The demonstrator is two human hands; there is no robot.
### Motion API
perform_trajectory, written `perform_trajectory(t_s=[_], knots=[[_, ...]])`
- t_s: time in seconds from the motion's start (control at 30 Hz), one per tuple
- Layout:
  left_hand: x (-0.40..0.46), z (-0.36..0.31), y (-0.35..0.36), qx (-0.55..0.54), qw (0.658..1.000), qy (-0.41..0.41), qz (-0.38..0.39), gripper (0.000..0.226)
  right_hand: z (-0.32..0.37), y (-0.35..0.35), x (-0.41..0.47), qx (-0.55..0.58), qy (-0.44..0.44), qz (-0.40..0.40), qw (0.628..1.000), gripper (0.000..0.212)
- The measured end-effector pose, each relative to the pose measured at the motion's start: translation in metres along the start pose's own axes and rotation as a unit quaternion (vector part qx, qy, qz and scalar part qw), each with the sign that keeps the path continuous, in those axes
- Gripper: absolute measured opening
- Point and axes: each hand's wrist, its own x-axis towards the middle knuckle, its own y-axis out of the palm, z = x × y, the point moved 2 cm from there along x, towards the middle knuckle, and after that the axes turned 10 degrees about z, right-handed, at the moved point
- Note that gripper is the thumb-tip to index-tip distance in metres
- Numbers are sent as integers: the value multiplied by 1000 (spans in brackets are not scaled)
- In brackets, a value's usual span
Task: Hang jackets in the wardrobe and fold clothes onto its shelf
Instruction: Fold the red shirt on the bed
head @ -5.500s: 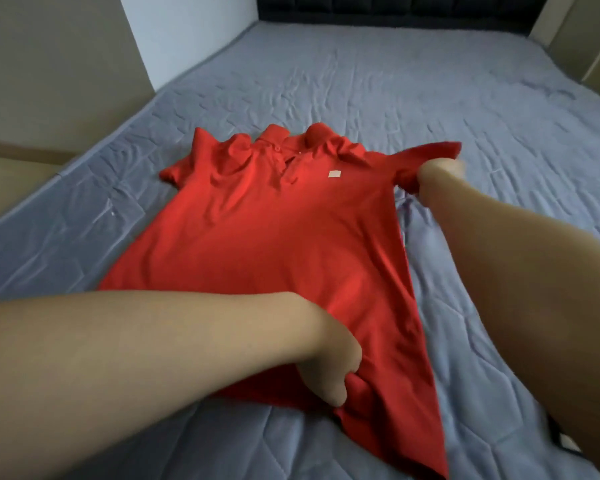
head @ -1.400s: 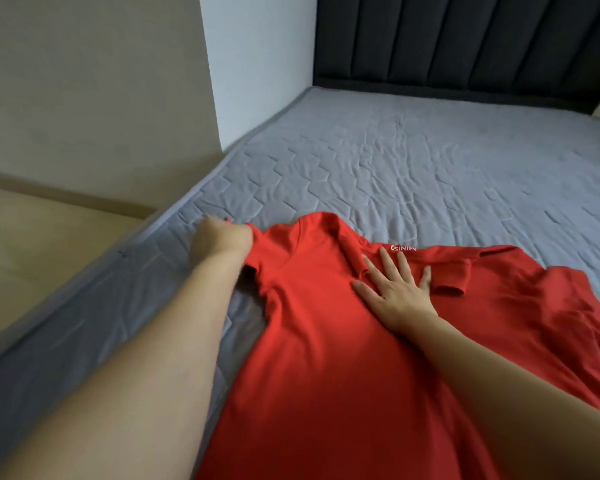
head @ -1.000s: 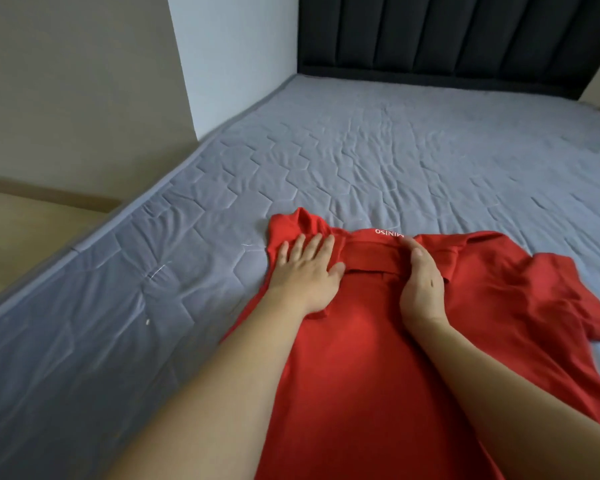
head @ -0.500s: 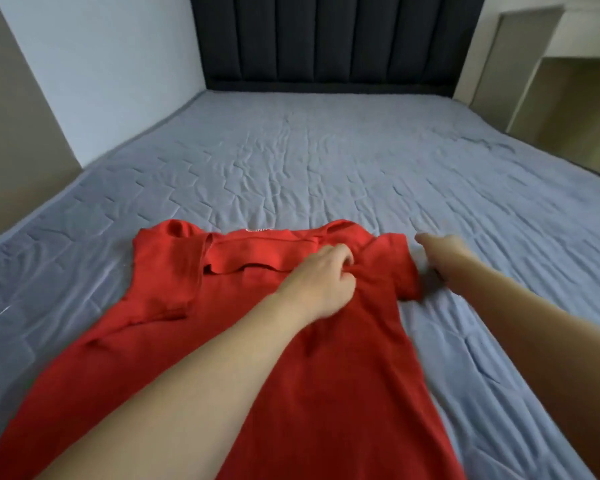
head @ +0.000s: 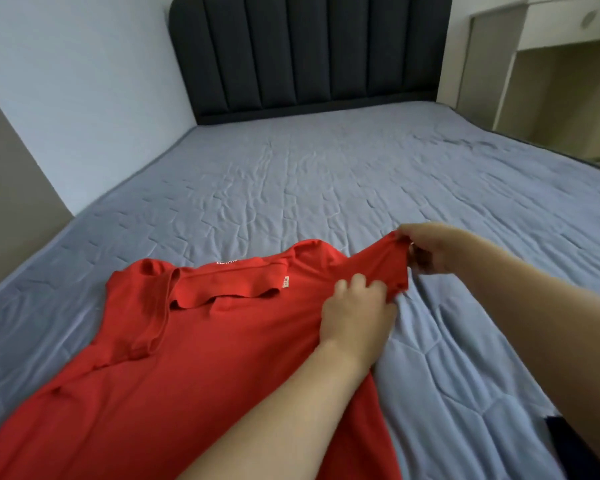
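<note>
On the bed point(head: 326, 174), head view: a wide stretch of grey-blue quilted cover lies bare from the shirt's collar up to the dark padded headboard point(head: 312, 53). Bed's left edge runs along a pale wall point(head: 84, 81); a beige panel point(head: 11, 202) stands at the near left. Bed's right edge is bordered by a beige cabinet with an open niche point(head: 555, 84). A dark item point(head: 568, 441) shows at the lower right beside the right forearm; cannot tell what it is.

Writing: white lettering on the neckband point(head: 227, 262), seen upside down and too blurred to read. A small tag point(head: 285, 281) sits at the collar's right end; print not legible.

Shirt point(head: 187, 375): red, short-sleeved, with a collar, lying back side up on the near left part of the bed. The body spreads toward the lower left corner of the frame. Left sleeve is folded inward over the back, its hem lying just left of the collar. Right sleeve is lifted off the cover and drawn out to the right.

Left hand point(head: 357, 313): fingers curled, gripping fabric at the right shoulder, forearm crossing over the shirt body. Right hand point(head: 430, 249): fingers pinching the right sleeve's hem, holding it raised above the bed.
</note>
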Motion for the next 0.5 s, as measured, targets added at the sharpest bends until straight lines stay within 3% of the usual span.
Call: perform_trajectory(t_s=[0.07,0.17,0.2,0.23,0.27,0.3,0.33,0.37,0.4,0.5], knots=[[4,17,-8,-246,961,-130,-4,31,13,4,-2,52,-12,39,998,28],[-1,63,-17,-525,790,-315,-17,42,28,48,-4,85,-74,132,985,30],[-8,78,-19,-541,769,-341,-4,39,29,68,-3,69,-97,146,982,34],[-16,94,-20,-486,805,-341,-3,34,26,89,-1,19,-127,139,982,37],[-25,112,-17,-363,876,-316,-6,29,18,111,2,-90,-165,121,975,38],[-36,128,-12,-213,937,-276,-21,29,4,132,5,-248,-200,96,943,37],[-50,138,-6,-76,970,-230,-24,34,-15,150,10,-409,-226,67,882,40],[-65,145,3,22,981,-194,-4,43,-34,163,14,-519,-236,26,821,46],[-77,151,15,69,981,-178,22,49,-52,171,16,-562,-240,-15,791,54],[-87,160,37,61,977,-194,63,56,-72,180,19,-571,-259,-107,771,62]])
